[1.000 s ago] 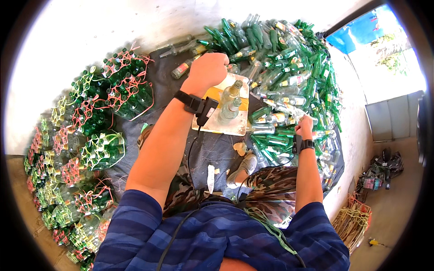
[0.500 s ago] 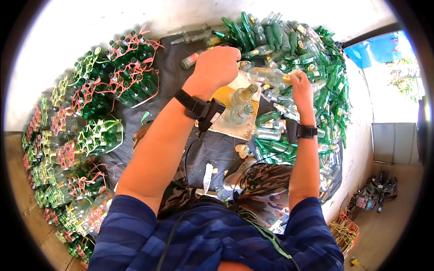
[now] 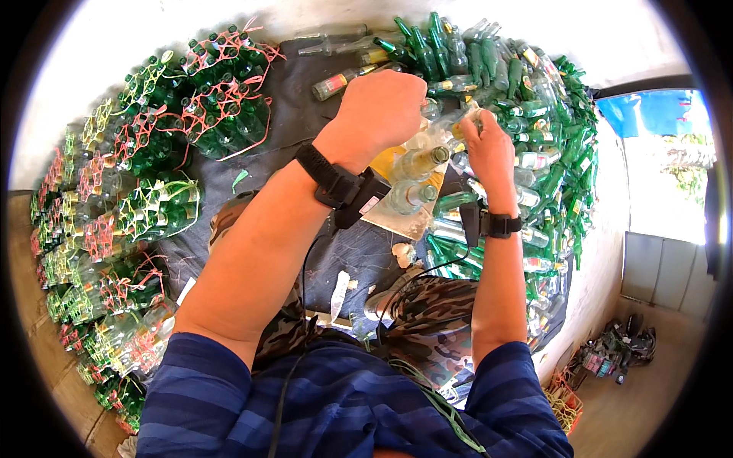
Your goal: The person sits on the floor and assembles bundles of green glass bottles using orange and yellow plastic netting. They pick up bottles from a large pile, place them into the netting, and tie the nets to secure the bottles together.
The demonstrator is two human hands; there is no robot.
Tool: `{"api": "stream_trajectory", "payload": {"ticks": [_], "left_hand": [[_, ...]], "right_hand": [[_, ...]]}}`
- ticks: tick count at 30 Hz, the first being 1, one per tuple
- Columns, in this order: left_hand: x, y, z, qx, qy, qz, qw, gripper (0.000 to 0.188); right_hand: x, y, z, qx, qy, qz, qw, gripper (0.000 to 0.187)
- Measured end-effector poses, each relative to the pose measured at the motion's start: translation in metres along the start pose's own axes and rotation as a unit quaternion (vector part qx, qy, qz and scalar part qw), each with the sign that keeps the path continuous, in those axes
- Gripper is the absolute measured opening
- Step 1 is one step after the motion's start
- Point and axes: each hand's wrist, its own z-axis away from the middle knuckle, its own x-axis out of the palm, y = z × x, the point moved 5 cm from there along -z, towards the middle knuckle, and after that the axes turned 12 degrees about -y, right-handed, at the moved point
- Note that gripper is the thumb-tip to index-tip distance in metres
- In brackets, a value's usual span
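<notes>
Since the earlier frame, your right hand (image 3: 489, 149) has come nearer to your left hand (image 3: 382, 111), so the gap between them is smaller. Your right hand grasps one clear bottle (image 3: 456, 131), blurred, lying beyond the two upright clear bottles (image 3: 412, 197) on one board (image 3: 398, 222). Your left hand's fingers are hidden behind its back; I cannot tell whether they are clenched or grasping something. Each wrist wears one strap, two in total. The bottle pile (image 3: 538, 137) on the right is too many to count.
</notes>
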Motion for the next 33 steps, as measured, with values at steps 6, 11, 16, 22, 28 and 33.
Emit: {"api": "stream_trajectory", "payload": {"ticks": [6,11,16,22,28,33], "left_hand": [[0.001,0.003,0.002,0.003,0.005,0.005,1.000,0.022],[0.003,0.003,0.001,-0.006,-0.011,0.001,1.000,0.019],[0.002,0.004,0.002,0.000,-0.008,-0.007,1.000,0.018],[0.004,0.001,0.002,-0.001,-0.019,0.000,1.000,0.019],[0.008,0.001,0.003,0.013,-0.016,-0.027,0.999,0.018],[0.013,-0.002,0.001,0.000,-0.055,-0.014,0.998,0.020]], "right_hand": [[0.004,-0.012,0.000,-0.025,0.000,0.019,1.000,0.033],[0.003,-0.018,-0.002,-0.024,-0.012,0.016,1.000,0.034],[0.004,-0.022,-0.005,-0.005,-0.024,0.007,1.000,0.035],[0.007,-0.022,-0.007,-0.007,-0.022,-0.030,0.999,0.038],[0.011,-0.022,-0.005,-0.012,-0.021,-0.053,0.998,0.040],[0.014,-0.025,-0.003,-0.009,-0.025,-0.064,0.998,0.042]]}}
